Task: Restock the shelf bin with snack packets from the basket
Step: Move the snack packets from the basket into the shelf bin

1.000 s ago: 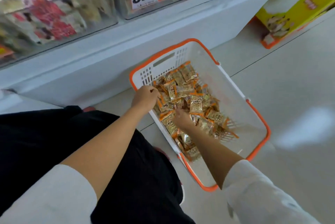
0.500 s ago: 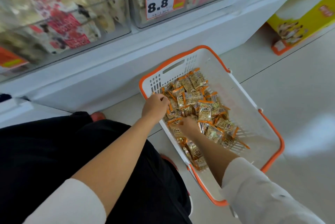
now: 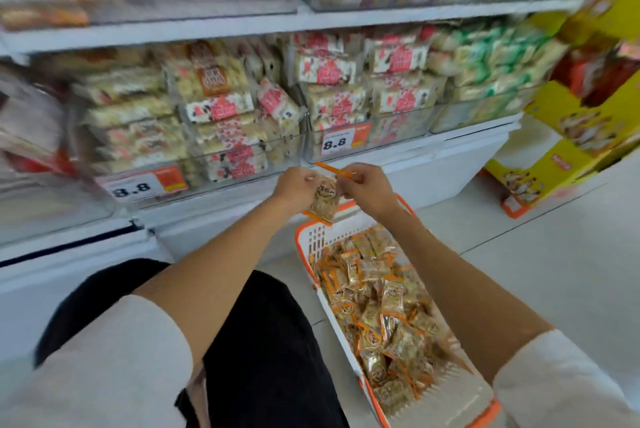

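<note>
A white basket with an orange rim [image 3: 311, 240] stands on the floor at the lower right, filled with several orange-edged snack packets [image 3: 381, 306]. Both hands are raised above it, in front of the lowest shelf. My left hand [image 3: 294, 185] and my right hand [image 3: 367, 188] together hold a small bunch of the same packets [image 3: 325, 199] between them, fingers curled round the wrappers. Clear shelf bins [image 3: 221, 136] behind the hands are stacked with white, red-printed snack packs.
Price tags reading 8.8 [image 3: 334, 142] hang on the bin fronts. A white cabinet base [image 3: 450, 164] runs below the bins. Yellow cartons [image 3: 554, 157] stand on the floor at the right. My dark-clothed knee [image 3: 263, 341] sits left of the basket.
Both hands have lifted out of the basket with packets and risen toward the lowest shelf bins. The view has tilted upward, showing more of the shelves.
</note>
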`<action>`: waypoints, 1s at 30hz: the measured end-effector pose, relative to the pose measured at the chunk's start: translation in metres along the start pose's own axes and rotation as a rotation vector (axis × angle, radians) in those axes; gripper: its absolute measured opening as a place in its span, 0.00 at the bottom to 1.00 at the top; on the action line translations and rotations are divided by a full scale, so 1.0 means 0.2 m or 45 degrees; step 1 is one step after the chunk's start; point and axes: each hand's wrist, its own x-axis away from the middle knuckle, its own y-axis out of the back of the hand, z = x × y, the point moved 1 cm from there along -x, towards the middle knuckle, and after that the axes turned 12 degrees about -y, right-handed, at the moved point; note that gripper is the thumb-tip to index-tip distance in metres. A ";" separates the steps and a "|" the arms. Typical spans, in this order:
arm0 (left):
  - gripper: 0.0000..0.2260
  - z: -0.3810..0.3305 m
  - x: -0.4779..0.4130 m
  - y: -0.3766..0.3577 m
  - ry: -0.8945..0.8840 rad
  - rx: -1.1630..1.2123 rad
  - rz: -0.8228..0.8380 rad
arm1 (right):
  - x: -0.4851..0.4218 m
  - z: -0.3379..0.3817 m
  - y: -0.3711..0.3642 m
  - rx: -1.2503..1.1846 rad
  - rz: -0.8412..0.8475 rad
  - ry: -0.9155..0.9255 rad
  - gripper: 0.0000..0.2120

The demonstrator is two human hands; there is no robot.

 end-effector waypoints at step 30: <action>0.10 -0.70 0.28 2.09 -0.452 -0.058 -0.948 | 0.05 2.26 -0.44 0.157 0.125 0.843 0.30</action>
